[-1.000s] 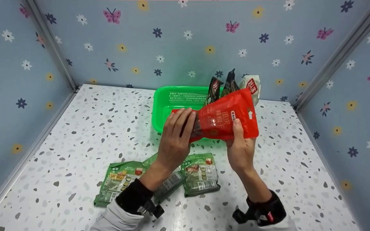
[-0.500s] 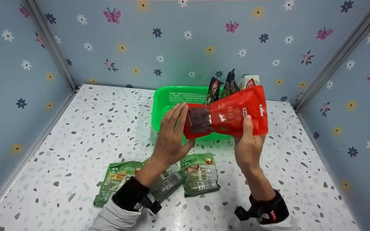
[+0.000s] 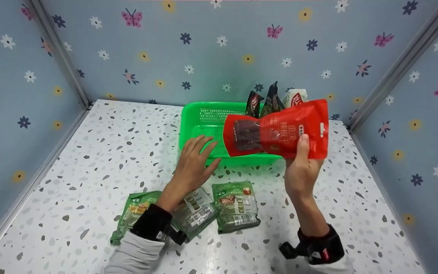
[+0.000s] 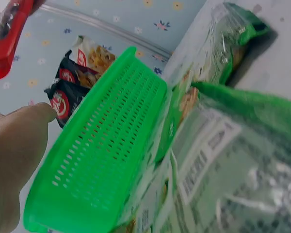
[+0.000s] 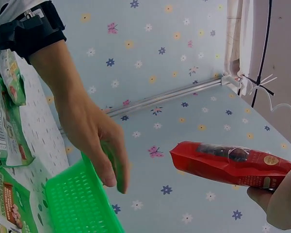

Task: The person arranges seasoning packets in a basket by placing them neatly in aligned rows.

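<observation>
My right hand [image 3: 302, 173] grips a red food pouch [image 3: 280, 131] by its hang-hole end, thumb on the printed face. The pouch lies sideways in the air over the right part of a green plastic basket [image 3: 198, 111]. Dark pieces show through its clear window. My left hand [image 3: 193, 163] holds nothing, its fingers spread and slightly bent near the basket's front left side. In the right wrist view, the left hand [image 5: 92, 131] is apart from the red pouch [image 5: 228, 162]. Below it lie green food packets, one of them [image 3: 198, 215] partly under the left forearm.
Two black packets [image 3: 273, 101] and a white packet [image 3: 295, 97] stand at the basket's right end, their lower parts hidden by the pouch. Two more green packets [image 3: 238, 207] [image 3: 137, 209] lie on the speckled table [image 3: 89, 163]. A patterned wall [image 3: 222, 49] rises behind.
The left hand has let go of the red pouch and drawn back toward the lower left. The right hand has carried the pouch a little to the right.
</observation>
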A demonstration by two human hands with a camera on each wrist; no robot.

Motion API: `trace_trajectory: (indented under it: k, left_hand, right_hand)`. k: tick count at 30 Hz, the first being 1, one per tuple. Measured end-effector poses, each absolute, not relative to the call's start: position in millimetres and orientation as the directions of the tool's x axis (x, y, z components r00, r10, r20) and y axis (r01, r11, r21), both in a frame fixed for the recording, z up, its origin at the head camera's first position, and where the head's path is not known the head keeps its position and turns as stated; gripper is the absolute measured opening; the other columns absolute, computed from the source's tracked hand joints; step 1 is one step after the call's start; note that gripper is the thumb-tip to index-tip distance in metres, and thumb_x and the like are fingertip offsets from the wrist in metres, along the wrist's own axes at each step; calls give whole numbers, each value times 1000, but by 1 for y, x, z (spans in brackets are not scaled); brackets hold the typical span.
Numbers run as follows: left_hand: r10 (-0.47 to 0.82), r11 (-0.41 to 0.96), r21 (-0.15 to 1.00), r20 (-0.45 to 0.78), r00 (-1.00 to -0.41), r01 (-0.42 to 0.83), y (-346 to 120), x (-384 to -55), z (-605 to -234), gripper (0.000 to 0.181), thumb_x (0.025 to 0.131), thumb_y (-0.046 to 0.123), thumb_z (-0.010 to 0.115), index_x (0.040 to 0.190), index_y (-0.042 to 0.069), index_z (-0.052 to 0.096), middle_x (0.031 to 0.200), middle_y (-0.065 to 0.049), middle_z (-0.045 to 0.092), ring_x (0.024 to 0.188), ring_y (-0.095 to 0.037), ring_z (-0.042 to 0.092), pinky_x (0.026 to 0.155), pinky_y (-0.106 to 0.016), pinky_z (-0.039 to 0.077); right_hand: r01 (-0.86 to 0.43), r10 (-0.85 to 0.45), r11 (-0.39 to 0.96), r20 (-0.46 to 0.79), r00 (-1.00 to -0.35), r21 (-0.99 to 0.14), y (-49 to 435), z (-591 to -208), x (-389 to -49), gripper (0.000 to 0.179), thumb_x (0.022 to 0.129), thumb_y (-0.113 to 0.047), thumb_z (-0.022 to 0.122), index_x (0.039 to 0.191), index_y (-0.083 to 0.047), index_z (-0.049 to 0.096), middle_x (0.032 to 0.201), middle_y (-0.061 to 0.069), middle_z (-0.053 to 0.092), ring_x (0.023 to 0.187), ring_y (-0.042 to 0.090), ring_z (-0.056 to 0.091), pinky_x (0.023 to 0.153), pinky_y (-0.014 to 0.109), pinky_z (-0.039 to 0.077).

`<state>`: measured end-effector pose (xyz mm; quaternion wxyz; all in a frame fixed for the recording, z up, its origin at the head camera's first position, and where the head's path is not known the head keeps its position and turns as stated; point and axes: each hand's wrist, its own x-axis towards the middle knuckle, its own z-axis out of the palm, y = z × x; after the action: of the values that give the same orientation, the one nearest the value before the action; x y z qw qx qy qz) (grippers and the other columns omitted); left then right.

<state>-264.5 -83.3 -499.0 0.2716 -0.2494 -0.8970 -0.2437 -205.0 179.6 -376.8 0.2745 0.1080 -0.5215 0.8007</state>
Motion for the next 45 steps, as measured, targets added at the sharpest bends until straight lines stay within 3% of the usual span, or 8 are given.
trace_trajectory:
  k: [6,14,19,26,31,35,40,45]
  left_hand:
    - [308,780,323,548,-778,536,-93,-267,-509,42,113,36,70,145,9,74,145,-17,74,146,-41,62,136,-61,39]
    - [327,771,334,524,-787,543,-100,-270,-510,33,113,35,70,128,8,82,122,-16,84,121,-39,74,129,-62,44]
    - [361,751,330,521,-773,572,-102,-272,-511,31,115,32,66,127,7,81,117,-16,86,112,-40,74,116,-61,49]
    - [366,745,309,550,-750,591,-101,-274,-512,30,114,31,65,123,7,81,111,-14,86,104,-39,70,109,-60,50]
    - [360,757,289,563,-744,585,-101,-274,-513,30,114,31,66,121,7,82,109,-15,85,101,-39,69,107,-58,51]
    - [355,756,285,577,-735,589,-101,-274,-512,29,113,30,67,120,7,82,108,-15,85,99,-39,69,105,-58,51]
    - [350,746,275,613,-708,607,-100,-275,-514,27,112,29,68,118,7,82,106,-14,85,97,-40,70,100,-57,52]
    - [348,740,266,635,-690,617,-98,-275,-516,24,111,29,71,117,8,82,104,-13,85,95,-39,69,96,-55,51]
  right_hand:
    - [-538,311,-320,450,-837,-780,177,-377,-204,46,119,-13,48,164,-9,41,151,15,61,137,34,66,108,38,68]
    - [-553,307,-312,469,-828,-772,176,-378,-205,45,119,-12,47,163,-6,43,149,17,61,133,32,67,107,39,68]
    - [-554,313,-305,467,-827,-775,175,-379,-203,43,119,-12,48,161,-6,44,148,16,62,133,31,68,108,38,68]
    - [-554,320,-266,470,-823,-789,175,-379,-203,42,119,-14,49,160,-6,46,148,15,64,134,32,68,109,37,67]
    - [-508,331,-132,445,-832,-851,175,-378,-207,42,119,-19,51,159,-7,50,149,14,67,135,31,67,109,32,65]
    - [-476,325,30,459,-827,-879,171,-373,-217,41,119,-25,51,155,-5,57,147,16,73,129,28,70,104,28,65]
    - [-517,262,106,525,-810,-850,157,-365,-238,41,119,-25,49,146,1,63,137,19,76,116,23,72,91,26,66]
    - [-519,187,244,565,-803,-819,136,-363,-263,36,121,-22,47,131,4,69,114,22,76,89,20,63,68,23,50]
